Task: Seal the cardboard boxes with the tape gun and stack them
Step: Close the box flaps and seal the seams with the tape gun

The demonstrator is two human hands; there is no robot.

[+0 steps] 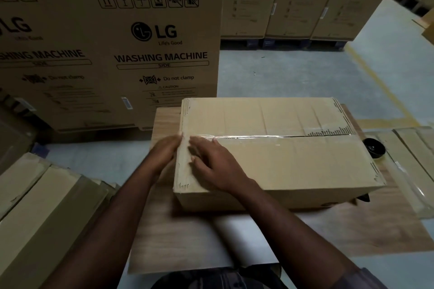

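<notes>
A closed cardboard box lies on a low wooden board in front of me. Clear tape runs along its centre seam, and brown tape covers its left edge. My left hand presses against the box's left end at the seam. My right hand lies flat on the top near that left edge, fingers straight, pressing the tape down. A dark round object, possibly the tape gun or a tape roll, sits just behind the box's right end, partly hidden.
Tall washing machine cartons stand close behind on the left; more cartons line the back on pallets. Flattened cardboard boxes lie at my left. Plastic-wrapped flat cardboard lies at the right. Grey floor with a yellow line opens at back right.
</notes>
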